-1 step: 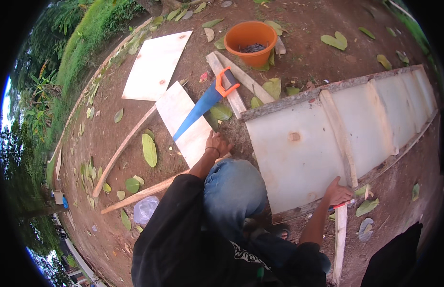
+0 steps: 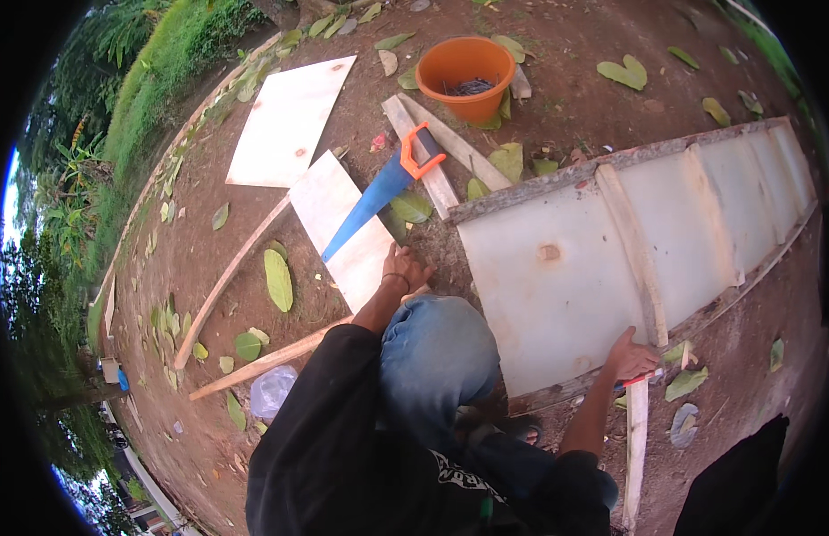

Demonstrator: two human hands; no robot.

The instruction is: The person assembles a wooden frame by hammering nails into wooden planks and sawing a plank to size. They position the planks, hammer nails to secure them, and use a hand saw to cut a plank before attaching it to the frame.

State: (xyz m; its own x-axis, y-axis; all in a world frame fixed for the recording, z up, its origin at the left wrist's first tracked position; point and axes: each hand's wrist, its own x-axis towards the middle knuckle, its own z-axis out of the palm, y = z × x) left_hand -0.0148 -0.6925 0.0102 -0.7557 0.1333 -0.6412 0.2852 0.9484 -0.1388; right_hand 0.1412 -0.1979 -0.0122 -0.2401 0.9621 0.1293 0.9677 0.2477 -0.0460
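At the near right corner of a plywood piece (image 2: 365,268), my left hand (image 2: 406,266) rests low with its fingers spread. Close to its fingers is the end of a thin wooden strip that passes under my arm. A handsaw (image 2: 370,204) with a blue blade and orange handle lies across that plywood. My right hand (image 2: 631,355) is over the end of another wooden strip (image 2: 637,442), thumb up and fingers stretched sideways. Under its palm shows a small red thing (image 2: 634,381), mostly hidden. Beside this hand lies a long pale panel (image 2: 553,304) framed with wood.
An orange bucket (image 2: 464,107) with nails stands at the far side. Two boards (image 2: 464,147) lie below it. Another plywood sheet (image 2: 285,125) is at the far left. A clear plastic bag (image 2: 272,391) sits left of my sleeve. Leaves dot the soil.
My right hand's fingers have flattened slightly, and less of the red thing shows beneath them. The left hand stays in place.
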